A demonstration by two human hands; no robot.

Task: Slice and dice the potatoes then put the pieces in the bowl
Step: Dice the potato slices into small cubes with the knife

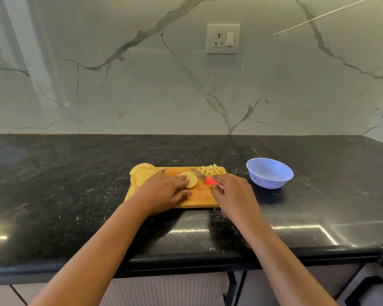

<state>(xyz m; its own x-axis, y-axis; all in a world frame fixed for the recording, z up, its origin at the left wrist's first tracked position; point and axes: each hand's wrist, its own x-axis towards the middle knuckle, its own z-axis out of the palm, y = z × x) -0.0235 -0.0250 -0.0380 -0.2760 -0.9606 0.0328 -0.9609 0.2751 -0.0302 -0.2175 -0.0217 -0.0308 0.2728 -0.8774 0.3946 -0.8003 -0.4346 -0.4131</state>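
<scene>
1. On the wooden cutting board [199, 198], mid-board, one round potato slice [190, 181] lies flat, about to be diced by the look of it.
2. The left hand [164, 191] pins that slice: fingers fairly straight, tips resting on top, thumb out on the board beside it. It presses and does not wrap round anything.
3. The right hand [230, 191] is wrapped round the red handle of a small knife [202, 176]. The blade points up-left and lies just right of the slice; I cannot tell whether it touches.
4. Done: a heap of diced potato [211, 170] sits at the board's far right corner.
5. Left to do: a stack of uncut slices [142, 173] waits at the board's far left end, spilling over the edge. No whole potato is visible.
6. The blue plastic bowl [272, 181] stands on the counter right of the board, near but apart. It looks empty, so the transfer is not started.
7. My judgement is roughly mid-task: slicing seems finished, dicing is partly done, and bowl loading is all still ahead.
8. Around it: black stone countertop [75, 184], marble backsplash, wall socket [223, 39].
</scene>
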